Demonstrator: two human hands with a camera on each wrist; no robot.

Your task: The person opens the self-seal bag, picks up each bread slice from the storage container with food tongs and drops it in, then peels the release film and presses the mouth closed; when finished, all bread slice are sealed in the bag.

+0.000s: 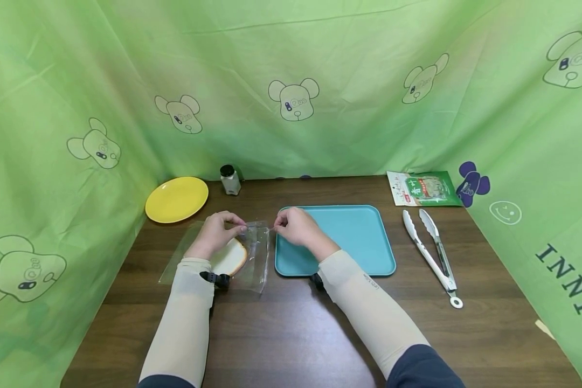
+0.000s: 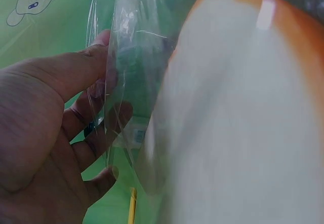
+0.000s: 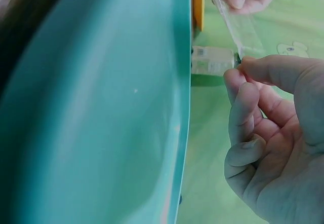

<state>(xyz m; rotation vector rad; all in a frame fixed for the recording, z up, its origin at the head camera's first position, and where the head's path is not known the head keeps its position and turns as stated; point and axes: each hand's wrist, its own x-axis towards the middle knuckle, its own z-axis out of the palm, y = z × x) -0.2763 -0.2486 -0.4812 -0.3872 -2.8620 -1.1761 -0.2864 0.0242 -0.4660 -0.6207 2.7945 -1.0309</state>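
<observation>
A clear plastic bag (image 1: 256, 258) lies on the table with a bread slice (image 1: 230, 257) inside it, white with an orange-brown crust. My left hand (image 1: 217, 233) pinches the bag's edge between thumb and fingers; in the left wrist view the bread slice (image 2: 243, 107) fills the right side behind the film. At the bag's right corner, my right hand (image 1: 298, 227) pinches the film between thumb and forefinger, above the left edge of the blue tray (image 1: 351, 237). The right wrist view shows this pinch, the other fingers of the right hand (image 3: 278, 133) being curled.
A yellow plate (image 1: 177, 200) sits at the back left, beside a small black-lidded jar (image 1: 230, 180). White-tipped tongs (image 1: 431, 256) lie right of the tray. Behind them is a green and white packet (image 1: 424, 188). Green curtains (image 1: 291, 145) border the table's back and sides.
</observation>
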